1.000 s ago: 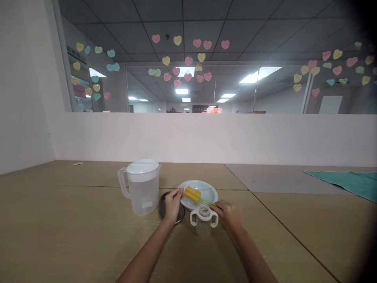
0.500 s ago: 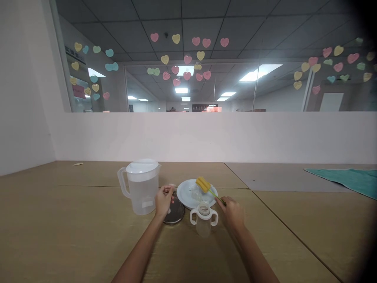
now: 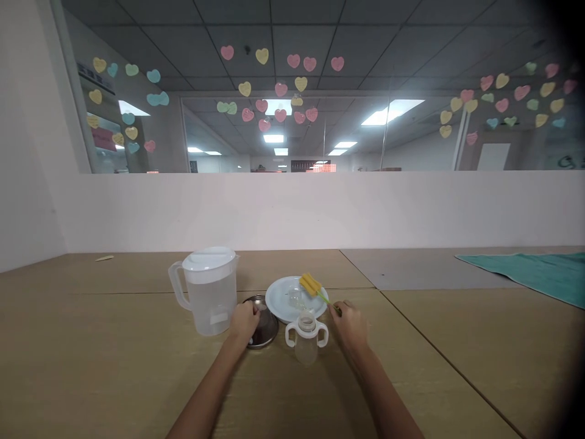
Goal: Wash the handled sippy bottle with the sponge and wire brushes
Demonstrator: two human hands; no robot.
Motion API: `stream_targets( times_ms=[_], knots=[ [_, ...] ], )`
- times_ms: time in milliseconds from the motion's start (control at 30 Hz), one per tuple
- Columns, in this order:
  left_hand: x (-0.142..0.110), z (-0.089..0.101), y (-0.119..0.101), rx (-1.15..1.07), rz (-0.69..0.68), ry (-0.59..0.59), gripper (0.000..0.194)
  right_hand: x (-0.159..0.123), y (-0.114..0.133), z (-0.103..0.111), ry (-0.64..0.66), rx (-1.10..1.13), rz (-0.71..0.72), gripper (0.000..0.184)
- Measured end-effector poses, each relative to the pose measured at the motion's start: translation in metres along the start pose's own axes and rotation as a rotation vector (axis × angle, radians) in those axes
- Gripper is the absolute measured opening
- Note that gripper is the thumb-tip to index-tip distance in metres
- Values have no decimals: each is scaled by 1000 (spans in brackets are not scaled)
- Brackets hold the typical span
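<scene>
My right hand grips the green handle of a bottle brush whose yellow sponge head rests over the white plate. A small clear piece lies on that plate. My left hand is curled over the rim of a small steel dish, fingers closed; what they hold, if anything, is hidden. Between my hands stands a clear baby bottle with two white handles, open at the top. A white lidded pitcher stands just left of my left hand.
A teal towel lies at the far right of the wooden table. A low white partition runs behind the table, with glass above carrying several heart stickers. A small wooden stick lies at the far left.
My left hand let go of the sponge end and dropped to the steel dish. The brush swung right and down, its sponge head settling over the plate.
</scene>
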State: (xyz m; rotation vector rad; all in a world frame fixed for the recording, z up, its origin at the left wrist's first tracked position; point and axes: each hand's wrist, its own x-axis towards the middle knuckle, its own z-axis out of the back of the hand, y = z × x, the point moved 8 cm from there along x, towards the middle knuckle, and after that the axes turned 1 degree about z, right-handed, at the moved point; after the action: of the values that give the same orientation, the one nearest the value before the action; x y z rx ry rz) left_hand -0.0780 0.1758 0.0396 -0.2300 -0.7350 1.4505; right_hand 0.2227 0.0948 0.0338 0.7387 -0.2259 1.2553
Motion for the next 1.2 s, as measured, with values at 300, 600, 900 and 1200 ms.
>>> stream_targets(
  times_ms=[300, 600, 900, 1200],
  knots=[
    [20, -22, -96, -6, -221, 81, 26, -1, 0, 5, -40, 14, -46, 25],
    [40, -65, -120, -29, -295, 202, 43, -1, -5, 6, -35, 25, -75, 24],
    [-22, 11, -94, -133, -557, -116, 59, -8, 22, 18, -178, 117, 243, 32],
    [-50, 34, -72, 23, -811, -326, 58, -43, 53, 56, -596, 117, 729, 16]
  ],
)
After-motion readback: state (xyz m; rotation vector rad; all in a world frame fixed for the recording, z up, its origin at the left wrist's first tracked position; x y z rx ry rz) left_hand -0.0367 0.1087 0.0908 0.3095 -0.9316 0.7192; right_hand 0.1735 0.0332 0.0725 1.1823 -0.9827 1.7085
